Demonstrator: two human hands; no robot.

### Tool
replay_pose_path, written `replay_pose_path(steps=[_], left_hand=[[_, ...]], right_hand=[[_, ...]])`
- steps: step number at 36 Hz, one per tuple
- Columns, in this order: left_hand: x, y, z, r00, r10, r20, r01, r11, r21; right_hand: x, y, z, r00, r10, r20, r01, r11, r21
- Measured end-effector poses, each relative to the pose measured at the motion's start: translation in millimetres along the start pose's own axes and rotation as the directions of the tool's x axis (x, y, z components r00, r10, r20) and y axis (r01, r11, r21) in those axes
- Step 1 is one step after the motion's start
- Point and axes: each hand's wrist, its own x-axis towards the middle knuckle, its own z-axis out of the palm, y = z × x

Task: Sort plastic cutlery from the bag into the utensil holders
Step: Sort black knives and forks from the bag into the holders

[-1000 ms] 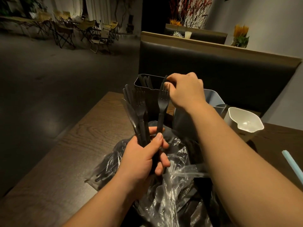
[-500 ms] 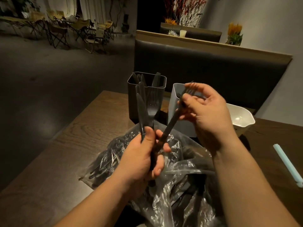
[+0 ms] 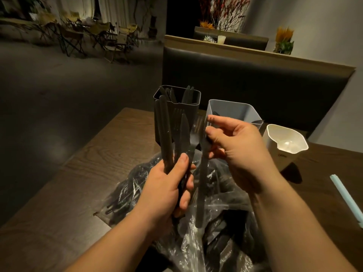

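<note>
Now the left hand [image 3: 169, 185] grips a bundle of black plastic cutlery [image 3: 165, 134] above the clear plastic bag [image 3: 192, 250]. The right hand [image 3: 241, 154] pinches a single black plastic utensil [image 3: 202, 183] (handle hanging down).

bag [image 3: 193, 249] cut off below, blue stick [image 3: 346, 199] cropped right

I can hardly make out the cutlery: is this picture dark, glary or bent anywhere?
Head view: dim warm light, so the black cutlery in the left hand merges with the black holder; glare streaks the plastic bag; the white holder casts a dark shadow on the table; the wide lens bows the bench back; far chairs look soft.
</note>
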Motion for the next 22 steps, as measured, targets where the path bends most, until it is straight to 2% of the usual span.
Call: replay_pose_path(steps=[4, 7, 12, 15, 18, 22], left_hand=[[-3, 0, 0, 0.995, -0.004, 0.104, 0.000, 0.999, 0.033], [-4, 0, 0, 0.993, -0.028, 0.117, 0.020, 0.997, 0.070], [-4, 0, 2, 0.995, -0.073, 0.066, 0.069, 0.996, 0.059], [-4, 0, 2, 0.996, -0.045, 0.082, 0.038, 0.996, 0.086], [-8, -1, 5, 0.995, -0.023, 0.096, 0.017, 0.998, 0.065], [-9, 0, 7, 0.994, -0.003, 0.109, -0.001, 1.000, 0.029]], right_hand=[[-1, 4, 6, 1.000, 0.007, -0.014, -0.007, 1.000, -0.020], [1, 5, 6, 0.999, -0.003, -0.033, 0.001, 0.998, -0.066], [5, -4, -5, 0.996, 0.038, -0.086, -0.029, 0.995, 0.098], [5, -7, -9, 0.998, 0.056, -0.044, -0.048, 0.987, 0.155], [2, -5, -5, 0.996, 0.091, 0.012, -0.091, 0.990, 0.105], [2, 2, 1, 0.995, 0.090, -0.041, -0.088, 0.995, 0.048]])
